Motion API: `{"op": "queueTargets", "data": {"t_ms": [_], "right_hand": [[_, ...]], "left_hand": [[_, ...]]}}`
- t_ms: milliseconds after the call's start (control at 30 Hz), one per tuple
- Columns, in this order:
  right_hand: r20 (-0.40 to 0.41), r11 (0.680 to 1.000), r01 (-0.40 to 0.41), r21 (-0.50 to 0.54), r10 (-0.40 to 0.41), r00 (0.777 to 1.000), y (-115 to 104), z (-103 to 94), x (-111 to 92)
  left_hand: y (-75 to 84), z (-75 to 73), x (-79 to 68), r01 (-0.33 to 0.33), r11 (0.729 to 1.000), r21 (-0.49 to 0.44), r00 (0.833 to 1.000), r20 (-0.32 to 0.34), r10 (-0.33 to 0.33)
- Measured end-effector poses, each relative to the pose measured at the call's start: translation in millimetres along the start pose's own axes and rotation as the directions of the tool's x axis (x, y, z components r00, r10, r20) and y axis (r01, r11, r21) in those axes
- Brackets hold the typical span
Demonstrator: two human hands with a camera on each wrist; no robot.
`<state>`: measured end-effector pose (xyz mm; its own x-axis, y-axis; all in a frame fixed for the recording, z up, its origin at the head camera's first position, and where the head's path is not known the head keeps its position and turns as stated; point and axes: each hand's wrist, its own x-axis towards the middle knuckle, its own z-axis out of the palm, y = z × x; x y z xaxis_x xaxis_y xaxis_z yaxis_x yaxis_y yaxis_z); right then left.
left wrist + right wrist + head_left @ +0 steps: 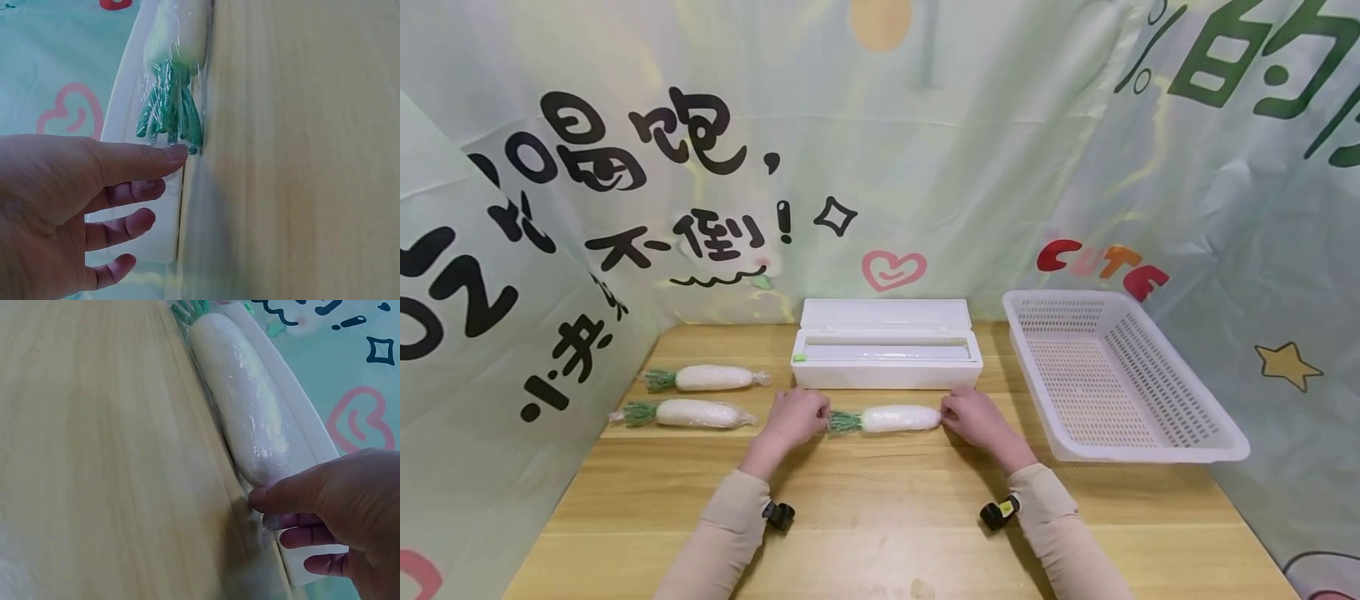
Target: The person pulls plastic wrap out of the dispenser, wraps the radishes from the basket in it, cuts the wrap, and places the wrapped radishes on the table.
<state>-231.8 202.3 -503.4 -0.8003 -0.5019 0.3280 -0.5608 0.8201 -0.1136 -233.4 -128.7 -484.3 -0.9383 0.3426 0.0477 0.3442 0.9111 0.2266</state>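
A white radish (901, 418) with green stems (169, 106) lies wrapped in clear film in front of the white box (887, 373). At its stem end my left hand (801, 415) pinches the film between thumb and forefinger, the other fingers loosely bent. My right hand (976, 419) pinches the film at the opposite, bare end; in the right wrist view its thumb (275, 499) presses there against a finger. The film looks glossy and tight along the radish (240, 400).
Two more film-wrapped radishes, a rear one (713, 377) and a front one (700, 413), lie on the wooden table (880, 517) at the left. A white perforated basket (1150, 454) stands at the right. The box's lid (886, 314) is raised. Printed cloth (970, 167) hangs behind.
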Motion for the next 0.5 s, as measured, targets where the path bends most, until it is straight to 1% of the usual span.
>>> {"op": "queueTargets", "data": {"t_ms": [100, 267, 333, 400, 500], "right_hand": [[0.000, 1.000, 0.002, 0.005, -0.002, 1.000, 0.0, -0.4, -0.3], [0.015, 0.998, -0.053, 0.043, 0.052, 0.999, 2.6, -3.3, -4.5], [0.020, 0.995, -0.080, 0.054, 0.079, 0.997, 4.4, -4.7, -6.6], [0.030, 0.993, -0.093, 0.067, 0.091, 0.995, 6.0, -6.0, -8.2], [0.043, 0.994, -0.090, 0.068, 0.087, 0.995, 7.2, -7.6, -10.0]], "left_hand": [[0.4, -0.7, -1.2, 0.002, 1.000, 0.007, 1.000, -0.012, -0.002], [-0.5, -3.2, -7.9, 0.056, 0.995, -0.085, 0.998, 0.017, -0.054], [-1.3, -4.3, -11.1, 0.067, 0.990, -0.123, 0.998, 0.029, -0.064], [-1.9, -4.9, -13.9, 0.064, 0.986, -0.153, 0.998, 0.036, -0.059], [-2.2, -5.8, -16.6, 0.035, 0.983, -0.181, 0.999, 0.036, -0.029]]}}
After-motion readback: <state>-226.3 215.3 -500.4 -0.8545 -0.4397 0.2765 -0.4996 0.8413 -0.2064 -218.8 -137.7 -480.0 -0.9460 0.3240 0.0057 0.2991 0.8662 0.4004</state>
